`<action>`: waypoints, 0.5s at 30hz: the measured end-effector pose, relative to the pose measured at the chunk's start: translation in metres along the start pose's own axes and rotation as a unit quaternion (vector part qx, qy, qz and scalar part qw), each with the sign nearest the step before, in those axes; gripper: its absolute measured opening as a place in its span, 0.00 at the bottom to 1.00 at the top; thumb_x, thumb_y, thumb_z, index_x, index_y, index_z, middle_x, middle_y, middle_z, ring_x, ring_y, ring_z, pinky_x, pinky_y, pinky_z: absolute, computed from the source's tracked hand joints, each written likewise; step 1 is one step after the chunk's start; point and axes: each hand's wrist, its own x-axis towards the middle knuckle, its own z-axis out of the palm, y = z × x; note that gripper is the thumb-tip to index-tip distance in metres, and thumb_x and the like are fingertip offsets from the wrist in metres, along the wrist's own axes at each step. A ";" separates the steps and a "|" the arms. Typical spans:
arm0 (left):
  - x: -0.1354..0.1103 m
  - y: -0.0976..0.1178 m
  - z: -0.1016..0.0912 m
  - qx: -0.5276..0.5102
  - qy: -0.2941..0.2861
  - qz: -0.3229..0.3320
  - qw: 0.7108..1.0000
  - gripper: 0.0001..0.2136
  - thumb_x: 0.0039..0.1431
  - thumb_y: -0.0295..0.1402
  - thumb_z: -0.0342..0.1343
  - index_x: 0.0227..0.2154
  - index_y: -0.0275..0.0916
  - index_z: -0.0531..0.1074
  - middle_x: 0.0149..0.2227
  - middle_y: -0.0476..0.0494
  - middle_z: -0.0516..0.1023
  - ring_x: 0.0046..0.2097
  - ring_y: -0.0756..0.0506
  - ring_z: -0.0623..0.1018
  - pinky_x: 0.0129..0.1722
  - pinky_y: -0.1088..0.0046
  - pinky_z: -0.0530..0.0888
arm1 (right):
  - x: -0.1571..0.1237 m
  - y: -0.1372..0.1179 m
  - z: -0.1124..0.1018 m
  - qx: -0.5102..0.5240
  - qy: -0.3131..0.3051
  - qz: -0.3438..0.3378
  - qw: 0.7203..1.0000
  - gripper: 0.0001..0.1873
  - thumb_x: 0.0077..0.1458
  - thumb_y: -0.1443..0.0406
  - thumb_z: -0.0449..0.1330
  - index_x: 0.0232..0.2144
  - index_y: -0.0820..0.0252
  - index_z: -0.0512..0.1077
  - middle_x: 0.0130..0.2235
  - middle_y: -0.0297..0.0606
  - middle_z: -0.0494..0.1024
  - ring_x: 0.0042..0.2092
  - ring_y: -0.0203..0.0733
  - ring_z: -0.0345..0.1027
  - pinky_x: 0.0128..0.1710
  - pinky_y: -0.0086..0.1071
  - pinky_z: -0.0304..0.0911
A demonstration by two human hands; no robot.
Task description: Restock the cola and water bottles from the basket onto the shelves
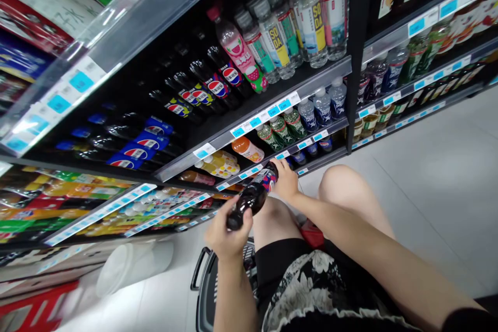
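A dark cola bottle (252, 194) lies tilted across both my hands, above my knees and in front of the shelves. My left hand (229, 228) wraps round its capped end, thumb on the near side. Around its base end, by the red and blue label, my right hand (286, 179) is closed. Beyond the bottle, a row of Pepsi bottles (216, 85) stands on the shelf, with a pink strawberry drink bottle (241, 52) at its right end. Larger Pepsi bottles with blue labels (136, 150) are in the section to the left.
Clear soda bottles (311, 15) fill the shelf's right part. A price rail (249, 124) runs along its front edge. Below are green, blue and orange drinks. A dark shopping basket (206, 290) is at my left leg, and a white bucket (132, 264) stands on the floor further left.
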 end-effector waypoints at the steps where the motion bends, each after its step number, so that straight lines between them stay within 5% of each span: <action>1: 0.001 0.001 0.005 -0.026 -0.006 -0.082 0.996 0.14 0.62 0.42 0.60 0.45 0.39 0.79 0.36 0.43 0.83 0.33 0.46 0.80 0.37 0.73 0.75 | -0.001 0.000 0.000 -0.010 -0.005 0.011 1.000 0.36 0.52 0.58 0.67 0.62 0.50 0.64 0.57 0.39 0.69 0.46 0.47 0.74 0.41 0.34 0.69; 3: 0.003 -0.001 0.019 -0.090 -0.021 -0.206 0.974 0.18 0.64 0.48 0.56 0.45 0.39 0.79 0.40 0.41 0.82 0.41 0.43 0.81 0.45 0.67 0.76 | -0.004 0.000 0.001 -0.024 -0.015 0.033 0.999 0.36 0.51 0.54 0.68 0.61 0.50 0.65 0.54 0.39 0.70 0.44 0.48 0.74 0.40 0.35 0.68; 7: -0.003 -0.004 0.053 -0.195 -0.028 -0.313 0.929 0.23 0.60 0.53 0.57 0.44 0.37 0.76 0.43 0.37 0.80 0.47 0.39 0.80 0.54 0.57 0.76 | -0.004 0.004 0.004 -0.037 -0.028 0.066 0.997 0.34 0.53 0.52 0.67 0.59 0.51 0.64 0.53 0.40 0.69 0.42 0.46 0.74 0.38 0.34 0.68; 11: -0.014 0.002 0.075 -0.188 0.011 -0.368 0.910 0.26 0.47 0.49 0.70 0.44 0.37 0.74 0.44 0.38 0.79 0.47 0.38 0.79 0.55 0.55 0.76 | 0.002 0.009 0.000 -0.037 -0.020 0.071 0.997 0.34 0.54 0.54 0.66 0.60 0.52 0.62 0.55 0.41 0.67 0.43 0.46 0.74 0.38 0.34 0.68; 15: -0.013 0.004 0.076 -0.164 0.071 -0.330 0.927 0.22 0.49 0.46 0.69 0.42 0.38 0.74 0.41 0.40 0.78 0.45 0.40 0.79 0.53 0.55 0.76 | 0.012 0.009 -0.008 -0.055 -0.044 0.029 0.997 0.40 0.58 0.57 0.65 0.68 0.51 0.54 0.59 0.42 0.66 0.45 0.47 0.75 0.41 0.35 0.69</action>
